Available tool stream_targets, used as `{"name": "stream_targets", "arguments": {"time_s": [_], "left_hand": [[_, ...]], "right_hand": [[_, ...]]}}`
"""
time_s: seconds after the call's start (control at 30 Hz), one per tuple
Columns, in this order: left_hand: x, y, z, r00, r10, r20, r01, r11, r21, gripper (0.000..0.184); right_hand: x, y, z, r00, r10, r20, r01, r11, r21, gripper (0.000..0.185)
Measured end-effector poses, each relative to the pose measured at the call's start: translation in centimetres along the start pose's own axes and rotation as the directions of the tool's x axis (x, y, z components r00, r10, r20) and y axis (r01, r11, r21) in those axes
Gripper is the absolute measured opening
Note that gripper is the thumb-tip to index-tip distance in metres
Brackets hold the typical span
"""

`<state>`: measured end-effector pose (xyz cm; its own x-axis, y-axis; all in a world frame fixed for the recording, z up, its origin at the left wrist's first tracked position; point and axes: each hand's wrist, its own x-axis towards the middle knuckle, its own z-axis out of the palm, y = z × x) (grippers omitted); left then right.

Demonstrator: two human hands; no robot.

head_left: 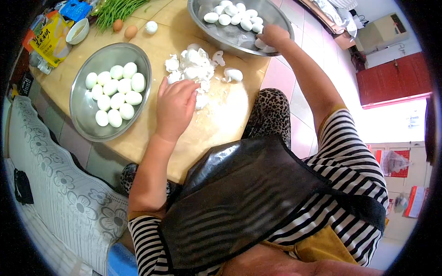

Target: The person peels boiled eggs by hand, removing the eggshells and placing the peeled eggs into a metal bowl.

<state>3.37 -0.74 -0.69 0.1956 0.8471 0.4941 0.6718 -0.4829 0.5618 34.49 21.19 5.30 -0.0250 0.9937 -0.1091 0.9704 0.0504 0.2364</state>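
Note:
My left hand is over the wooden table, palm down beside a heap of broken white eggshell. Its fingers are loosely bent and apart, with nothing visible in them. To its left, a metal bowl contains several smooth peeled eggs. My right hand reaches over the near right rim of a second metal basin, its fingers closed on a white egg. Several white eggs lie at that basin's far side. One white egg with cracked shell rests right of the heap.
Two brown eggs and a whitish egg sit near green stalks. A small white bowl and a yellow packet stand at the far left. A patterned cloth-covered seat is left of the table.

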Motion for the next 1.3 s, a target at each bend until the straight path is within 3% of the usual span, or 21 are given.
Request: {"name": "stream_targets", "arguments": {"time_s": [0.1,0.23,0.33,0.4,0.47,0.5,0.53,0.57,0.6,0.67,0.7,0.77,0.8,0.87,0.93,0.97,1.03,1.07,1.13,1.27,1.3], "left_hand": [[0.1,-0.1,-0.1,1.000,0.003,-0.002,-0.003,1.000,0.000,0.019],[0.1,-0.1,-0.4,1.000,0.009,0.003,-0.009,1.000,-0.008,0.018],[0.4,-0.5,-0.4,0.999,0.043,-0.003,-0.043,0.999,-0.010,0.018],[-0.2,-0.5,-0.1,0.999,0.054,0.006,-0.054,0.998,-0.014,0.018],[-0.2,-0.4,0.3,0.988,0.137,0.071,-0.128,0.985,-0.112,0.017],[-0.3,-0.1,0.5,0.972,0.208,0.108,-0.195,0.974,-0.118,0.015],[-0.5,0.2,0.6,0.974,0.198,0.107,-0.185,0.976,-0.118,0.015],[-0.7,0.4,0.7,0.947,0.219,0.234,-0.200,0.975,-0.100,0.012],[-1.0,0.6,0.8,0.904,0.235,0.357,-0.217,0.972,-0.091,0.010],[-1.4,0.5,1.4,0.895,0.201,0.399,-0.207,0.978,-0.027,0.009],[-1.5,0.3,1.7,0.883,0.178,0.434,-0.221,0.974,0.049,0.010],[-1.3,-0.6,2.3,0.906,0.153,0.395,-0.210,0.972,0.107,0.010],[-1.3,-0.8,2.5,0.922,0.137,0.362,-0.212,0.961,0.176,0.011],[-1.1,-1.0,2.0,0.926,0.075,0.369,-0.168,0.959,0.227,0.012],[-1.0,-1.7,2.1,0.968,0.099,0.228,-0.154,0.960,0.235,0.015],[-1.0,-1.8,2.1,0.982,0.122,0.143,-0.152,0.963,0.224,0.018],[-1.2,-1.7,1.8,0.985,0.120,0.120,-0.145,0.964,0.223,0.023],[-1.3,-1.6,1.6,0.988,0.120,0.101,-0.140,0.965,0.222,0.029],[-1.2,-1.7,1.4,0.989,0.111,0.101,-0.129,0.972,0.196,0.026],[-0.9,-1.7,0.7,0.990,0.133,0.049,-0.139,0.979,0.151,0.015],[-0.9,-1.8,0.7,0.991,0.126,0.047,-0.132,0.979,0.153,0.015]], "right_hand": [[1.6,0.9,0.9,0.974,0.171,0.146,-0.169,0.985,-0.025,0.050],[4.9,1.7,3.7,0.962,0.152,0.226,-0.169,0.984,0.061,0.053],[5.0,1.0,4.0,0.973,0.038,0.228,-0.062,0.993,0.097,0.053],[3.3,-0.5,2.9,0.947,0.028,0.320,-0.119,0.956,0.269,0.053],[2.9,-1.2,2.6,0.949,0.014,0.315,-0.096,0.965,0.244,0.052],[2.7,-0.9,2.9,0.997,-0.063,0.043,0.048,0.956,0.290,0.051],[2.6,-0.7,3.2,0.964,-0.130,-0.234,0.198,0.934,0.297,0.050],[1.5,-1.2,1.5,0.947,-0.168,-0.274,0.264,0.893,0.365,0.053],[0.1,-1.8,0.3,0.949,-0.093,-0.300,0.230,0.857,0.461,0.052],[-2.7,-2.8,-1.0,0.843,-0.083,-0.531,0.436,0.684,0.585,0.046],[-4.8,-3.5,-2.0,0.851,-0.091,-0.517,0.428,0.690,0.584,0.046],[-9.6,-5.3,-4.1,0.841,-0.055,-0.539,0.541,0.114,0.833,0.030],[-11.7,-5.8,-3.9,0.843,-0.066,-0.533,0.537,0.120,0.835,0.030],[-15.3,-6.7,-3.2,0.579,-0.054,-0.813,0.774,0.347,0.529,0.040],[-17.5,-7.7,-0.5,0.636,-0.026,-0.771,0.749,0.264,0.608,0.040],[-18.0,-8.2,0.6,0.555,-0.099,-0.826,0.801,0.331,0.499,0.040],[-19.2,-9.1,3.3,0.601,-0.277,-0.749,0.766,0.468,0.441,0.040],[-20.2,-9.4,4.6,0.741,-0.357,-0.569,0.657,0.565,0.500,0.041],[-20.5,-9.8,6.6,0.725,-0.543,-0.423,0.688,0.551,0.473,0.043],[-20.8,-9.4,5.7,0.719,-0.532,-0.448,0.695,0.526,0.490,0.044],[-20.8,-9.4,5.0,0.677,-0.487,-0.552,0.729,0.546,0.412,0.044]]}}
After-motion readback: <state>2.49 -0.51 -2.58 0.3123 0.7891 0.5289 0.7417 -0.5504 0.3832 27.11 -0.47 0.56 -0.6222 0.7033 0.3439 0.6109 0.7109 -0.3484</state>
